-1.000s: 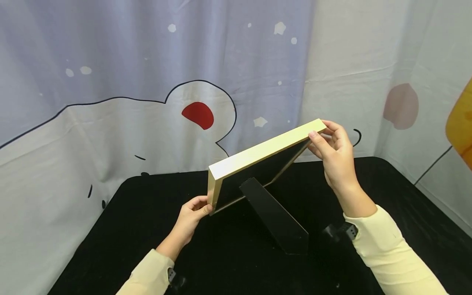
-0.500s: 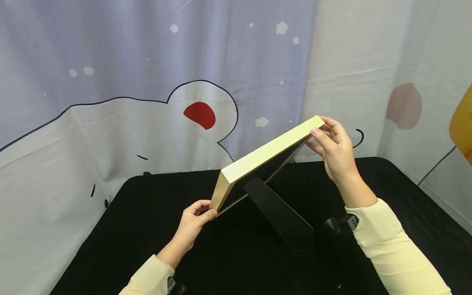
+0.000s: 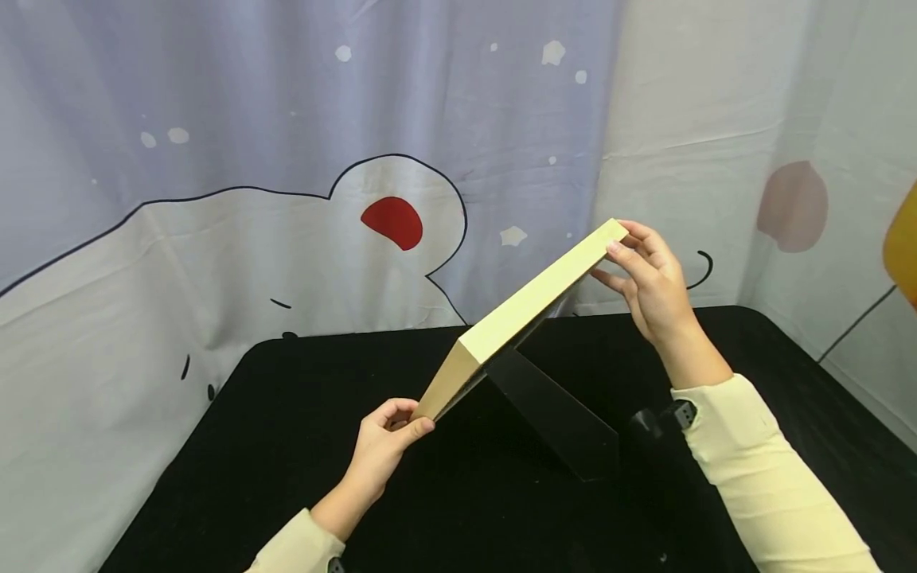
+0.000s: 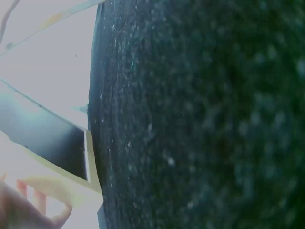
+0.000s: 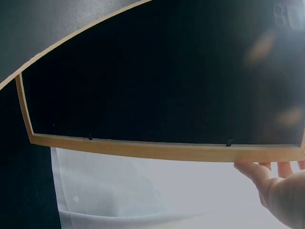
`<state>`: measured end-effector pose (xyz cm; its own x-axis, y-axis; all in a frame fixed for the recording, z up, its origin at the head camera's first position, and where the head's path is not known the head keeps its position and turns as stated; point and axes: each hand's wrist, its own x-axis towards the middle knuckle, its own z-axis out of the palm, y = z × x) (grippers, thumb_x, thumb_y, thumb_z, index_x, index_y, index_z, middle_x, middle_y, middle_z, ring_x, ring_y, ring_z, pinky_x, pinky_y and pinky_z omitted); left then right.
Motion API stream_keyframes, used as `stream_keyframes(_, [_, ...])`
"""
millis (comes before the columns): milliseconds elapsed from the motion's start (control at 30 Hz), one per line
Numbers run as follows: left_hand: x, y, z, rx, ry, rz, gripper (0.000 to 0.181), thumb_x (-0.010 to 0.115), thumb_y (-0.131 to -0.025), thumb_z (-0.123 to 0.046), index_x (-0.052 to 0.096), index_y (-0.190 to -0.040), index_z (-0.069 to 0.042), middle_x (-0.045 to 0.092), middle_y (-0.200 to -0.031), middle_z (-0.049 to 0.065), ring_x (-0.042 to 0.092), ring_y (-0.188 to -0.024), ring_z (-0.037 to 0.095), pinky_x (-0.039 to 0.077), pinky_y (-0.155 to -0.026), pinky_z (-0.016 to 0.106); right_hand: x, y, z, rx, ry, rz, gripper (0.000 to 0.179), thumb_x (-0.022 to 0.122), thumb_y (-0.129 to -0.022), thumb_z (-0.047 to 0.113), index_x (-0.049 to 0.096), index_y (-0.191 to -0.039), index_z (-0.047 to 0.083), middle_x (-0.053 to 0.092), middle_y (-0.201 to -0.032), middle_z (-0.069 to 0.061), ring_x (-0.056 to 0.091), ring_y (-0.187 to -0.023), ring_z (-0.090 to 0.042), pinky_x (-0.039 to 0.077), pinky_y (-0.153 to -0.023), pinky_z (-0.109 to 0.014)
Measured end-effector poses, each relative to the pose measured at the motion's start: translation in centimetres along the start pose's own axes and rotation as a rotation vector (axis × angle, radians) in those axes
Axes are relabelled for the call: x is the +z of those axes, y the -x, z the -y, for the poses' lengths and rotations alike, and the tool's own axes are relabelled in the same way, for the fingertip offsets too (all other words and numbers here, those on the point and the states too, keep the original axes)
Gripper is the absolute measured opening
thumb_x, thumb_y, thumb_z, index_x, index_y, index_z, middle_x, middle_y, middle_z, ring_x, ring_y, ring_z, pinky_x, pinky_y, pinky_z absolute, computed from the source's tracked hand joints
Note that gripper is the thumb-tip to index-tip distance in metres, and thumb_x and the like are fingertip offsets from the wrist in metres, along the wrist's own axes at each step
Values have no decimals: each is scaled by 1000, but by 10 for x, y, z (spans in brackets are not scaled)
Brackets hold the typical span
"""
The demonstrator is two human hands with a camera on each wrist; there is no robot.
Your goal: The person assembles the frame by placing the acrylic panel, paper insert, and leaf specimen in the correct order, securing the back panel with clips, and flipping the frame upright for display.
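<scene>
A picture frame [image 3: 540, 294] with pale wooden edges is held tilted over the black table, its right end higher than its left. From its back a black easel leg [image 3: 559, 414] slants down to the right. My left hand [image 3: 387, 438] pinches the lower left side between thumb and fingers. At the upper right corner, my right hand [image 3: 652, 282] grips the edge with the thumb on the near side. The right wrist view shows the frame's black backing board [image 5: 143, 95] with small dark tabs along the wooden rim. The frame's front is hidden in the head view.
A black cloth-covered table [image 3: 322, 366] lies under both hands. Behind it hangs a printed curtain [image 3: 286, 255] in pale lilac and white, with another white drape [image 3: 845, 119] on the right. Small cameras, one a dark wrist camera [image 3: 666, 419], sit at the cuffs.
The frame has turned in both hands: its near left corner has swung right and down, its right end has risen slightly, and less of the black back shows. Both hands keep their hold.
</scene>
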<state>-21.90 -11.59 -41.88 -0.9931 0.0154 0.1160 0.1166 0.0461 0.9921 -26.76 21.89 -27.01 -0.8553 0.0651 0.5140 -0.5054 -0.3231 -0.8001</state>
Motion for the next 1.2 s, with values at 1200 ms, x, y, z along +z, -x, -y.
stream_keyframes(1200, [45,35,-6,149,-78,-121,29,91,-60,-10,65,-72,-3,58,-77,2,60,-62,6,50,-58,21,-14,-47,-26,93,-105,143,26,40,-98,10,51,-121,11,60,-103,2,54,-92,-11,47,-75,-28])
